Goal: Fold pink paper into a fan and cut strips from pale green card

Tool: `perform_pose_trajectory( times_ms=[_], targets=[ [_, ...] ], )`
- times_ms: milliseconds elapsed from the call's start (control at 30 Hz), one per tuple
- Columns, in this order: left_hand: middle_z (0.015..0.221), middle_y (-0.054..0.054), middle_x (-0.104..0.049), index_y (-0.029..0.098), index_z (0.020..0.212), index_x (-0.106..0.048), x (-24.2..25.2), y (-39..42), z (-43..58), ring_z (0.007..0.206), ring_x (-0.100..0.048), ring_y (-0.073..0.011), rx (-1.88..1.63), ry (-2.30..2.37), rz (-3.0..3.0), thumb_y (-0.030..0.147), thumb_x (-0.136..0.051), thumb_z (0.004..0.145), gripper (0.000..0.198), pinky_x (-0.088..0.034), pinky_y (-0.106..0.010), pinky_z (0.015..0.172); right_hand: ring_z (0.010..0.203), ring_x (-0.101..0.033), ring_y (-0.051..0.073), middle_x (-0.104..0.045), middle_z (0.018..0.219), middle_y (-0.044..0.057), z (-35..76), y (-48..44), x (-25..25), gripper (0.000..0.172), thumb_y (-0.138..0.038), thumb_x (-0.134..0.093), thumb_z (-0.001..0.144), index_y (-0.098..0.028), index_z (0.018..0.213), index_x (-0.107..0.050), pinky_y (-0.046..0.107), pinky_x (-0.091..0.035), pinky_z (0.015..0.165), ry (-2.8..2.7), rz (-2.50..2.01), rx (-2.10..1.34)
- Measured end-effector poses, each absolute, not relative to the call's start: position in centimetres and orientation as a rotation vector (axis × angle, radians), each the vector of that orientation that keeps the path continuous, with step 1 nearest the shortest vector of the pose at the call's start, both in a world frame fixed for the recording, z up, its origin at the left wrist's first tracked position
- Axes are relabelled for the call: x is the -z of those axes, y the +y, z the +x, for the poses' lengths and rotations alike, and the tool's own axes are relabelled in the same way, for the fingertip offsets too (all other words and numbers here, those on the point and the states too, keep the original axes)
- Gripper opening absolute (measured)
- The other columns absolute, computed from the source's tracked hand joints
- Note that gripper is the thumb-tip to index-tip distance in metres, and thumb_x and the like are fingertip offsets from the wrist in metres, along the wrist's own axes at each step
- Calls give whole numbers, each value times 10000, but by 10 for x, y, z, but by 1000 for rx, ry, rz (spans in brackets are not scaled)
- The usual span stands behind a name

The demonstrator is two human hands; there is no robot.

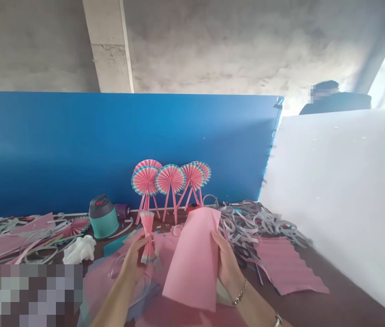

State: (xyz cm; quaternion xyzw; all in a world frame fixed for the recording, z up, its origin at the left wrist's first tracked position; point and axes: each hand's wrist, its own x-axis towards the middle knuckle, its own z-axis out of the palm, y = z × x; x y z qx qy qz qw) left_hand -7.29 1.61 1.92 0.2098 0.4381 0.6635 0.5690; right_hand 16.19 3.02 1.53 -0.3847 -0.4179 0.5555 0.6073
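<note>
My left hand (137, 257) pinches a pleated pink paper fan (147, 238) at its narrow middle; its ends flare out and carry striped, multicoloured edges. In my right hand (228, 261) is a curved sheet of pink paper (192, 259), gripped along its right edge, with the fingers partly hidden behind it. The sheet is held upright, just right of the pleated piece and apart from it. Beyond both hands, several finished round pink fans (171, 179) with blue rims and paper-strip handles lean against the blue partition (76, 145).
A teal container with a dark lid (103, 218) stands at the left, near crumpled white tissue (79, 250). Curled paper strips (257, 225) heap up at the right, behind a creased pink sheet (289, 265). A white panel (345, 195) bounds the right side; a person (337, 100) is beyond it.
</note>
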Motion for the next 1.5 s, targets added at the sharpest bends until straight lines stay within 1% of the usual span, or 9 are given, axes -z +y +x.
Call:
perform_pose_trajectory(
  times_ms=[100, 200, 333, 600, 733, 900, 1100, 1333, 1500],
  targets=[
    [638, 25, -627, 208, 918, -620, -22, 13, -74, 498, -590, -124, -1537, 990, 476, 168, -676, 625, 300, -403, -199, 382, 1003, -572, 253, -650, 1023, 65, 165, 25, -13, 337, -420, -518, 814, -212, 1072, -581, 395, -477, 845, -1087, -972, -966],
    [642, 20, -626, 198, 967, -624, -26, 11, -74, 506, -584, -115, -1553, 953, 471, 158, -681, 620, 354, -448, -216, 459, 1162, -461, 252, -582, 1185, 78, 167, 16, -17, 315, -294, -405, 879, -231, 1136, -576, 433, -368, 979, -1680, -860, -531],
    [644, 16, -623, 177, 938, -641, -26, 13, -75, 503, -568, -107, -1543, 965, 513, 189, -696, 611, 331, -422, -199, 444, 1265, -335, 219, -437, 1362, 44, 159, 10, -16, 460, -134, -369, 857, -301, 1274, -472, 431, -291, 1031, -2349, -923, -192],
    [707, -13, -621, 148, 888, -660, -15, 19, -76, 544, -534, -107, -1521, 1062, 747, 225, -697, 599, 302, -388, -189, 434, 1319, -256, 296, -351, 1425, 98, 150, 9, 13, 462, -444, -373, 897, -254, 1317, -407, 482, -240, 1049, -2664, -1069, -330],
    [642, -5, -609, 162, 872, -660, -13, 17, -70, 514, -518, -115, -1344, 1105, 850, 282, -685, 620, 280, -339, -191, 399, 1321, -262, 264, -357, 1417, 122, 151, 15, 20, 456, -250, -373, 884, -180, 1335, -383, 463, -242, 1067, -2593, -1107, -390],
    [626, -22, -626, 157, 791, -669, -20, 13, -64, 563, -537, -128, -1294, 1175, 955, 304, -702, 608, 238, -339, -202, 449, 1284, -335, 208, -395, 1369, 171, 154, 28, 22, 714, 30, -355, 613, -54, 1322, -363, 391, -281, 1078, -2316, -1284, -515],
    [721, -52, -651, 153, 780, -671, -23, 12, -62, 610, -551, -143, -1288, 1203, 1001, 311, -701, 612, 233, -367, -223, 509, 1193, -443, 208, -502, 1267, 152, 154, 28, 18, 704, 45, -346, 549, -80, 1233, -462, 382, -335, 1044, -2180, -1265, -597],
    [667, -25, -621, 154, 792, -652, -21, 12, -63, 643, -536, -142, -1194, 1208, 1070, 347, -639, 656, 236, -369, -221, 544, 1196, -435, 231, -499, 1271, 156, 154, 28, 18, 698, 36, -367, 537, -89, 1213, -487, 412, -309, 1048, -2154, -1251, -677],
    [676, -17, -615, 157, 795, -641, -18, 12, -63, 631, -534, -127, -1164, 1235, 1119, 367, -620, 662, 250, -373, -216, 545, 1155, -455, 246, -522, 1231, 161, 153, 27, 15, 587, -28, -436, 587, -88, 1163, -534, 402, -340, 1014, -2209, -1220, -643]
  ],
)
